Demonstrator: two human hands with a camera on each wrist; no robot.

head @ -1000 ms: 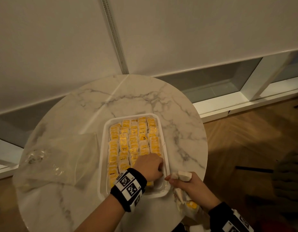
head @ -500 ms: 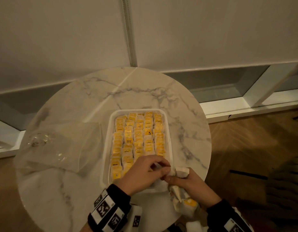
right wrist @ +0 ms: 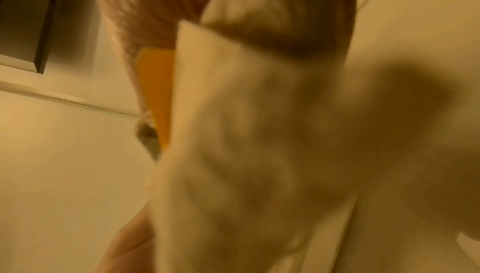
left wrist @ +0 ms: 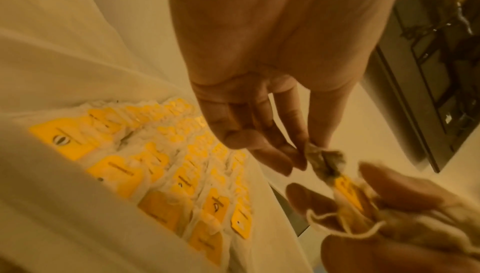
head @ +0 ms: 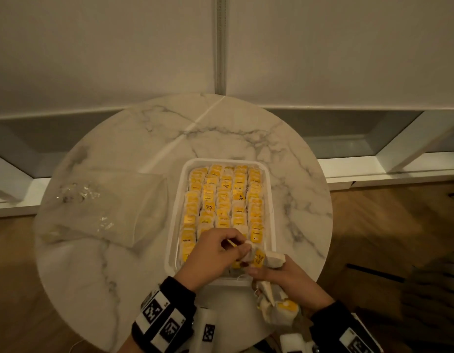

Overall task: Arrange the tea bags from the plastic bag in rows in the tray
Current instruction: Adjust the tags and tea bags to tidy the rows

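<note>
A white tray [head: 175,212] on the round marble table holds several rows of tea bags [head: 224,197] with yellow tags, also seen in the left wrist view [left wrist: 155,174]. Over the tray's near right corner my left hand [head: 237,247] pinches one tea bag [head: 249,253] by its paper top [left wrist: 322,157]. That bag still touches the bunch of tea bags [head: 274,301] that my right hand [head: 269,266] grips just beyond the tray's corner. In the right wrist view the bunch [right wrist: 259,133] is a close blur and hides the fingers. The clear plastic bag [head: 101,212] lies flat at the table's left.
The table edge [head: 320,253] runs close behind my right hand, with wooden floor [head: 386,225] beyond it. A white wall and low sill [head: 373,171] stand behind the table. Bare marble [head: 208,133] shows behind the tray and at the near left.
My left hand lifted off the tea bags at the tray's near end, moved right to the bunch in my right hand and pinched one bag. The right hand stayed in place.
</note>
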